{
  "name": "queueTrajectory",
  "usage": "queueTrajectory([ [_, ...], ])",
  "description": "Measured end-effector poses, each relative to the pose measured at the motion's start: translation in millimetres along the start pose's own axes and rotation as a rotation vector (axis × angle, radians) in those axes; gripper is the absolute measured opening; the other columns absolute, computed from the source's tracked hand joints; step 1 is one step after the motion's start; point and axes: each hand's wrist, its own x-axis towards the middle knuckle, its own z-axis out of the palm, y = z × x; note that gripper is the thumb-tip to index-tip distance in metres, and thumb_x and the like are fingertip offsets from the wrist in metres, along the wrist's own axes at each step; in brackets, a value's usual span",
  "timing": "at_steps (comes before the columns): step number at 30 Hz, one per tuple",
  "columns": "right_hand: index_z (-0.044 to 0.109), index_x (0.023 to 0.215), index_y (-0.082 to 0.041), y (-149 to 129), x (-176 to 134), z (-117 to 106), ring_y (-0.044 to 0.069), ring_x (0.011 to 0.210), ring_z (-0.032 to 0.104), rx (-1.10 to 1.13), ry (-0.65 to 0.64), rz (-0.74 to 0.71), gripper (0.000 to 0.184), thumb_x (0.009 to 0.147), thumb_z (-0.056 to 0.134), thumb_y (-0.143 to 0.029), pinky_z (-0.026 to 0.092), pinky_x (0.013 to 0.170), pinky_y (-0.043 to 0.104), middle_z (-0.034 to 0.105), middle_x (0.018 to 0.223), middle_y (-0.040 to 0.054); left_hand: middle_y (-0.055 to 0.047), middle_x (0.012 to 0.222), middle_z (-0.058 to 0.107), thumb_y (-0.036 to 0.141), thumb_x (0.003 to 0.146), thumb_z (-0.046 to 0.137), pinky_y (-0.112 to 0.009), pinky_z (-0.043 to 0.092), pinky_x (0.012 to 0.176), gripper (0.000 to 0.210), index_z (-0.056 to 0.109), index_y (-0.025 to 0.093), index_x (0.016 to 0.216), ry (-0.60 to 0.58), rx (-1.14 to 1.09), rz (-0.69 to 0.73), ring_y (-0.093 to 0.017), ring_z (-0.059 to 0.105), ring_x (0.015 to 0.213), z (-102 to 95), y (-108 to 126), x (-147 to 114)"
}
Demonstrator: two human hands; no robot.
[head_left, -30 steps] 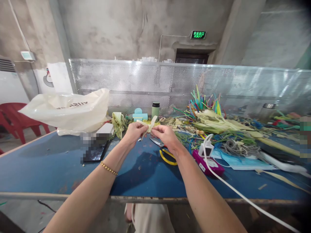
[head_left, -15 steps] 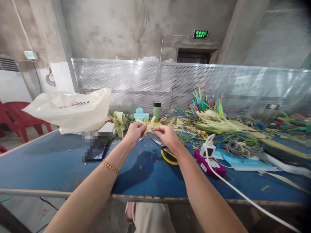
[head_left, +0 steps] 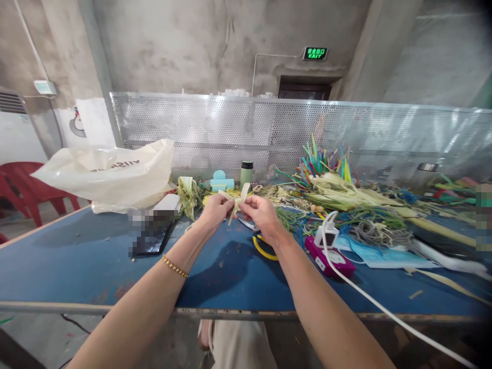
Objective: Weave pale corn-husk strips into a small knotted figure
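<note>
Pale strips of what looks like dried corn husk [head_left: 244,192] cross between my two hands, their ends sticking up and down. My left hand [head_left: 216,209] pinches the husk from the left, thumb against fingers. From the other side my right hand [head_left: 261,211] pinches it too, with the fingertips of both hands close together. Just below my right hand lies a pair of scissors with yellow handles [head_left: 264,249], partly hidden by the wrist. How the strips are joined is too small to make out.
A cream plastic bag [head_left: 103,174] and a dark tablet-like device [head_left: 154,238] lie left. Behind stands a green bottle [head_left: 246,174]. To the right are piled husks [head_left: 342,189], tangled cords [head_left: 378,233] and a purple power strip [head_left: 329,257] with a white cable.
Both hands stay pinched on the husk, and my fingertips have drawn closer together. The husk ends now splay upward at a different angle. The view has shifted slightly.
</note>
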Motion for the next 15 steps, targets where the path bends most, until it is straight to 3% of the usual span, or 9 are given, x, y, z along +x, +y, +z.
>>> queueTrajectory([
  [4,0.062,0.074,-0.015,-6.3,-1.6,-2.6,0.009,0.05,0.049,0.025,-0.009,0.035,0.039,0.06,0.08,-0.047,0.039,0.051,0.024,0.061,0.059,-0.0016,-0.003,0.054,0.063,0.027,0.078,0.066,-0.023,0.04,0.048,0.019,0.062,0.013,0.066,-0.048,-0.08,-0.022,-0.013,0.058,0.046,-2.2,3.3,-2.4],
  [9,0.063,0.074,-0.015,-12.2,-3.8,-6.3,0.009,0.052,0.05,0.02,-0.097,0.022,0.036,0.064,0.077,-0.046,0.038,0.053,0.024,0.061,0.059,-0.0007,-0.008,0.066,0.07,0.04,0.066,0.08,-0.027,0.047,0.053,0.032,0.07,0.01,0.073,-0.248,-0.175,-0.088,-0.015,0.062,0.053,-3.2,4.5,-6.4],
  [12,0.064,0.075,-0.014,-8.9,-1.4,-8.5,0.011,0.055,0.052,-0.051,-0.123,0.015,0.029,0.07,0.071,-0.043,0.041,0.056,0.025,0.061,0.06,0.0001,-0.01,0.066,0.071,0.04,0.06,0.084,-0.029,0.049,0.055,0.034,0.073,0.009,0.07,-0.231,-0.156,-0.099,-0.019,0.065,0.057,-2.5,0.7,-5.3],
  [15,0.065,0.08,-0.016,-3.1,4.0,-11.9,0.015,0.065,0.056,-0.254,0.055,-0.089,0.023,0.078,0.061,-0.038,0.044,0.064,0.028,0.067,0.073,0.0043,-0.011,0.07,0.073,0.038,0.06,0.084,-0.029,0.05,0.056,0.033,0.074,0.009,0.073,-0.133,-0.188,-0.104,-0.02,0.067,0.062,-3.0,-2.8,-2.2],
])
